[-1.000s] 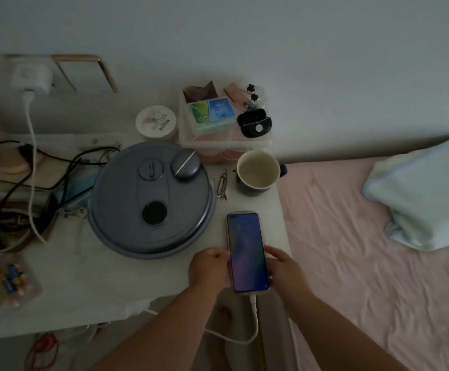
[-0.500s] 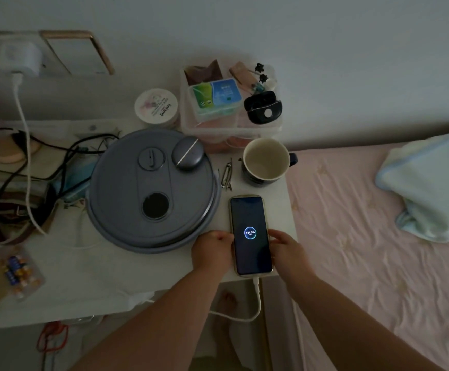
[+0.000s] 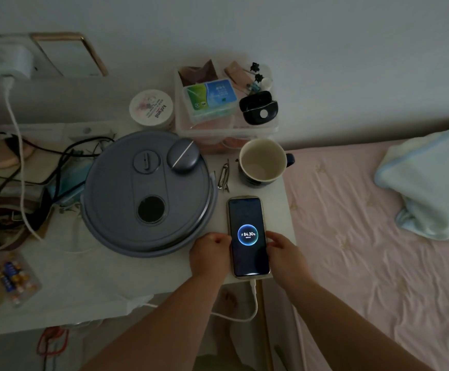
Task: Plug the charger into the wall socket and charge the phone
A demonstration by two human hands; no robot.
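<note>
The phone [image 3: 247, 218] lies flat on the white table [image 3: 89, 279] near its right front corner, screen up, showing a glowing ring with 84.30%. My left hand [image 3: 209, 253] grips its left edge and my right hand [image 3: 285, 250] its right edge. A white cable [image 3: 254, 298] is plugged into the phone's near end and loops down below the table edge. The white charger [image 3: 10, 61] sits in the wall socket at the far left, its cable [image 3: 17, 162] trailing down over the clutter.
A large round grey lid [image 3: 148, 194] sits left of the phone. Behind it stand a mug [image 3: 263, 162], hair clips [image 3: 224, 178], a clear box [image 3: 226, 103] of small items and a round jar [image 3: 151, 108]. Black cables [image 3: 44, 162] clutter the left. A pink bed [image 3: 378, 263] with a blue pillow [image 3: 432, 183] lies right.
The phone screen went from a purple wallpaper to a dark charging display that now reads 84.30%. Both hands have stayed at the phone's edges; the view shifted slightly.
</note>
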